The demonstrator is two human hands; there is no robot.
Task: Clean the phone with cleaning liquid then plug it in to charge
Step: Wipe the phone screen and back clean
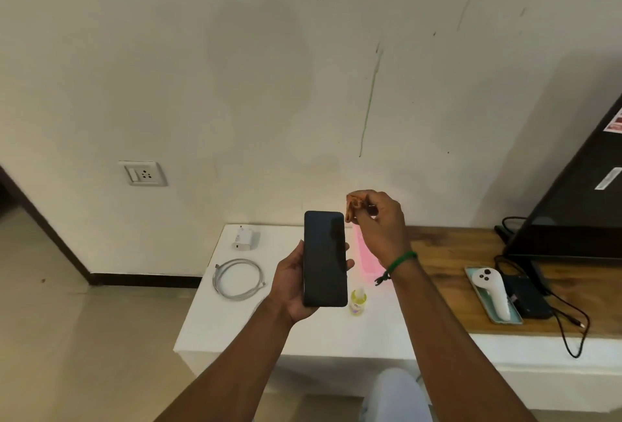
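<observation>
We see the left hand [292,287] gripping the phone [324,258] upright above the table [303,334], its dark screen facing us. The right hand [380,229], a green band [402,260] on its wrist, pinches a crumpled cloth [355,203] just beside the phone's top right corner. On the table we find the charger [243,238] at the far left corner, the coiled cable [239,279] along the left edge, and the bottle [357,301] upright mid-table. A socket [144,173] sits in the wall to the left. On the wooden top [451,263] to the right, a white controller [492,291] lies on a tray [505,320] beside the TV [572,206].
</observation>
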